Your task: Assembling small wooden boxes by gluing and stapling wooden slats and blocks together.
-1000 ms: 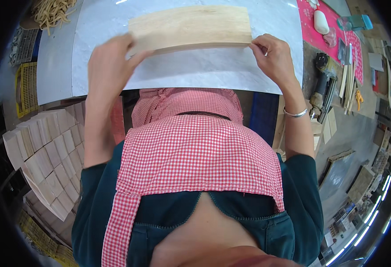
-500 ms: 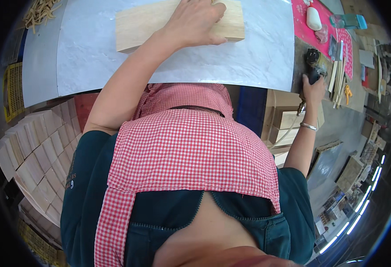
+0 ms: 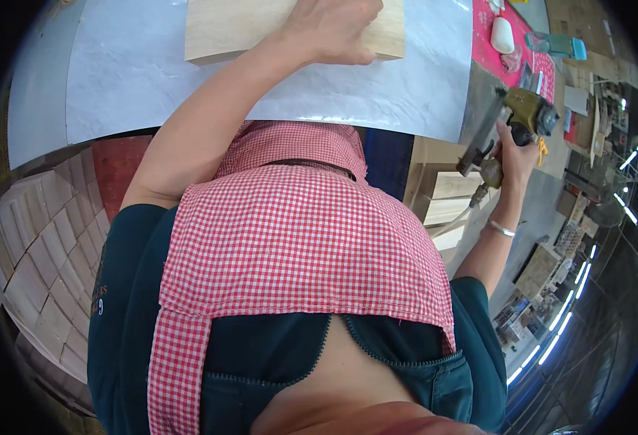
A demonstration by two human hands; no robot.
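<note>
A pale wooden board (image 3: 224,29) lies flat on the white table top (image 3: 130,80). My left hand (image 3: 330,29) presses down on the board's right half, fingers curled over its near edge. My right hand (image 3: 515,148) is out past the table's right edge and grips a greenish pneumatic nail gun (image 3: 511,119) with a hose hanging from its handle. The gun is held in the air, apart from the board.
Stacks of small wooden blocks (image 3: 36,246) stand at my lower left. A pink mat (image 3: 496,54) with a white object and small tools lies at the right end of the table. More wooden pieces (image 3: 449,196) sit below the gun. A red checked apron covers my front.
Both hands held the board's ends a second ago. The right hand let go, reached right and picked up the nail gun, now raised. The left hand shifted onto the board's middle-right.
</note>
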